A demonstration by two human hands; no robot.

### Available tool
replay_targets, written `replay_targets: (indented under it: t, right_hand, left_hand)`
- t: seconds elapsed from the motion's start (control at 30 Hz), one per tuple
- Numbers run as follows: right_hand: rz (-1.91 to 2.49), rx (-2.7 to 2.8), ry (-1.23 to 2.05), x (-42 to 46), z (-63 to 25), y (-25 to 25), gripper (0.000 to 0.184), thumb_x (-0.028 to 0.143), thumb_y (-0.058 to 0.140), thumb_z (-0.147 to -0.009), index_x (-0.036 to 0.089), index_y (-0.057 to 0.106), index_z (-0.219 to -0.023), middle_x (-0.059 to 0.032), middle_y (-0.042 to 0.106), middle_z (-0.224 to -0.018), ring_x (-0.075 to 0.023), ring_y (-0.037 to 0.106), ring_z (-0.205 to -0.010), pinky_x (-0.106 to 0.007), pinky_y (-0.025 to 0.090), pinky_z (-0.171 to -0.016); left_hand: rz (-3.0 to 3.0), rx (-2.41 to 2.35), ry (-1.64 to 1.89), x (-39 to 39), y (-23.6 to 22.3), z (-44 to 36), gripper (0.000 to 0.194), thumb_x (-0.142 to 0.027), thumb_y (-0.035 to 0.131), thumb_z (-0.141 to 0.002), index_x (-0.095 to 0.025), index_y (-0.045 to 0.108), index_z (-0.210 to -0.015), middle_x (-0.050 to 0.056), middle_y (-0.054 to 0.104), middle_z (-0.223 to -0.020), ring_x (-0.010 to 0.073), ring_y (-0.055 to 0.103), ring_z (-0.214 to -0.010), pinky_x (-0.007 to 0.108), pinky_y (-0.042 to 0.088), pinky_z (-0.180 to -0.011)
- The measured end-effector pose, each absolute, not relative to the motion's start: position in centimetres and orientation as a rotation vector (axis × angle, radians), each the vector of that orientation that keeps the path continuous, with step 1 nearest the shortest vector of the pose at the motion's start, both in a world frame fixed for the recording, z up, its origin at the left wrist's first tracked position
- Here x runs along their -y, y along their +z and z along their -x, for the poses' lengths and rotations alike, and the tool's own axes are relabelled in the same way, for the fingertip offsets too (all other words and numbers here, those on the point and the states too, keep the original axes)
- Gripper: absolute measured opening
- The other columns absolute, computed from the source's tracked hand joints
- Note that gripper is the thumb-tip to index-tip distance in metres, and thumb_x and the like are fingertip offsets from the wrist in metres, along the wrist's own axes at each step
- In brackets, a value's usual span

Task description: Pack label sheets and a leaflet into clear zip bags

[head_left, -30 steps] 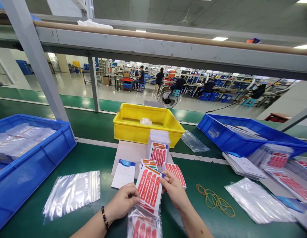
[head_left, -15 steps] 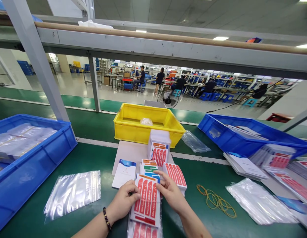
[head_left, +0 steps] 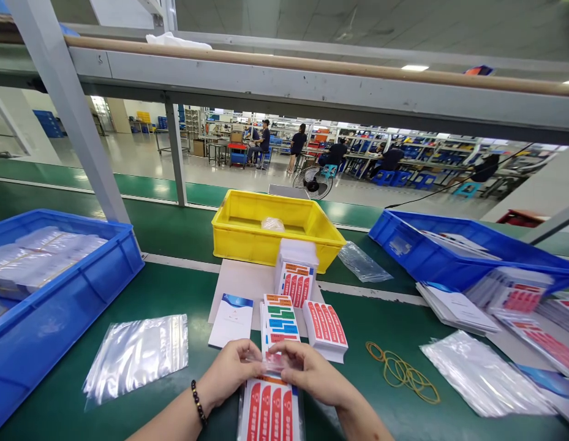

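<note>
Both hands meet at the near middle of the bench, over a clear plastic bag [head_left: 301, 422] with a red-striped label sheet [head_left: 268, 411] in it. My left hand [head_left: 233, 370], with a beaded bracelet at the wrist, pinches the left side of the bag's mouth. On the right side, my right hand [head_left: 310, 371] grips the same edge between thumb and fingers. Just beyond them lies a stack of multicoloured label sheets [head_left: 281, 318]. A white booklet [head_left: 231, 321] with a blue top is to its left, and a red-striped label stack [head_left: 327, 327] to its right.
A yellow bin [head_left: 275, 245] stands ahead, behind an upright card stack [head_left: 297, 269]. Blue bins flank the bench at left [head_left: 100, 278] and right [head_left: 431, 263]. Flat clear bags [head_left: 139, 352] lie left; rubber bands [head_left: 406, 376] and more bags [head_left: 484, 373] lie right.
The red-striped label sheet has gone down into the plastic bag. My hands have closed in on the bag's mouth, and the multicoloured stack behind shows more.
</note>
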State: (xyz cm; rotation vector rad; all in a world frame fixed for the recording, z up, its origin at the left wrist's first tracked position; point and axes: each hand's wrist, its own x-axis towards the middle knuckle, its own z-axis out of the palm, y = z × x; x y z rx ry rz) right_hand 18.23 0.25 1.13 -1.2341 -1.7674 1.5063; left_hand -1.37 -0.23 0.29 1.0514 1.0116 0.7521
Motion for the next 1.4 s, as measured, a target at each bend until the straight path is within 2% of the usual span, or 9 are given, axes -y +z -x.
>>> replay_targets:
  t: [0.07,0.2,0.33,0.7,0.8,0.93,1.1,1.23,1.4]
  right_hand:
    - [1.225,1.707,1.551,-0.3,-18.0,1.0,0.034,0.014,0.061,-0.063,0.018,0.06,-0.097,0.0058,0.052,-0.062,-0.0101,0.047,-0.056,-0.023,0.039,-0.057]
    - [1.248,1.655,1.552,-0.3,-17.5,0.7,0.008,0.02,0.063,-0.065,0.015,0.058,-0.069,0.0046,0.052,-0.057,-0.0096,0.045,-0.054,-0.021,0.035,-0.053]
    - [1.269,1.649,1.461,-0.1,-16.9,0.6,0.016,0.025,0.06,-0.068,0.016,0.052,-0.058,0.003,0.053,-0.058,-0.0103,0.046,-0.054,-0.021,0.034,-0.052]
    - [1.297,1.82,1.425,0.8,-15.5,0.7,0.011,0.015,0.053,-0.067,0.016,0.051,-0.056,0.0051,0.045,-0.054,-0.0083,0.038,-0.052,-0.019,0.028,-0.049]
    - [1.329,1.902,1.394,1.0,-15.8,0.9,0.012,0.013,0.051,-0.067,0.016,0.05,-0.055,0.005,0.045,-0.054,-0.0087,0.039,-0.053,-0.019,0.028,-0.049]
    - [1.375,2.059,1.111,0.7,-16.2,1.1,0.009,0.01,0.052,-0.066,0.017,0.053,-0.06,0.0024,0.053,-0.065,-0.0129,0.048,-0.063,-0.023,0.035,-0.058]
    - [1.46,1.975,0.75,0.0,-16.8,0.8,0.006,0.017,0.048,-0.076,0.019,0.054,-0.073,-0.0025,0.057,-0.078,-0.0179,0.053,-0.074,-0.03,0.041,-0.067]
    - [1.434,1.937,0.66,-0.4,-17.2,0.5,0.015,0.026,0.044,-0.081,0.019,0.053,-0.071,-0.0036,0.057,-0.075,-0.0186,0.054,-0.072,-0.03,0.042,-0.065]
    - [1.399,1.907,0.602,-0.6,-17.6,0.4,0.021,0.031,0.044,-0.082,0.02,0.053,-0.067,-0.0034,0.057,-0.07,-0.0184,0.053,-0.066,-0.028,0.042,-0.059]
  left_hand:
    - [-1.066,-1.095,0.734,0.1,0.3,1.4,0.02,-0.028,0.068,-0.055,-0.014,0.053,-0.057,-0.004,0.051,-0.054,0.01,0.043,-0.055,0.023,0.03,-0.055]
    - [-1.09,-1.103,0.771,0.1,0.3,1.3,0.014,-0.023,0.062,-0.055,-0.015,0.052,-0.054,-0.005,0.049,-0.052,0.0093,0.04,-0.052,0.023,0.029,-0.054]
    - [-1.102,-1.083,0.783,0.1,0.4,1.5,0.014,-0.023,0.062,-0.055,-0.015,0.051,-0.052,-0.005,0.049,-0.051,0.0091,0.04,-0.051,0.022,0.029,-0.053]
    - [-1.125,-1.025,0.685,0.7,-0.5,0.8,0.015,-0.025,0.066,-0.056,-0.013,0.058,-0.053,-0.004,0.053,-0.05,0.0096,0.045,-0.05,0.022,0.032,-0.052]
    - [-1.292,-1.009,0.637,0.5,-0.1,1.4,0.012,-0.025,0.065,-0.059,-0.013,0.063,-0.06,-0.001,0.059,-0.059,0.0123,0.05,-0.058,0.022,0.036,-0.057]
    - [-1.55,-1.093,0.836,0.0,0.8,2.3,0.017,-0.03,0.061,-0.069,-0.017,0.065,-0.08,0.004,0.063,-0.083,0.0175,0.055,-0.079,0.024,0.04,-0.069]
    - [-1.643,-1.236,1.083,0.5,3.0,3.3,0.022,-0.03,0.043,-0.083,-0.02,0.061,-0.09,0.007,0.062,-0.092,0.0197,0.055,-0.09,0.027,0.04,-0.081]
    - [-1.854,-1.353,0.966,1.5,5.6,5.0,0.024,-0.027,0.039,-0.085,-0.021,0.059,-0.095,0.006,0.062,-0.096,0.0197,0.055,-0.09,0.027,0.04,-0.079]
    - [-1.904,-1.861,0.481,0.8,6.4,10.1,0.028,-0.025,0.03,-0.085,-0.021,0.056,-0.078,0.002,0.063,-0.076,0.0173,0.057,-0.072,0.025,0.037,-0.064]
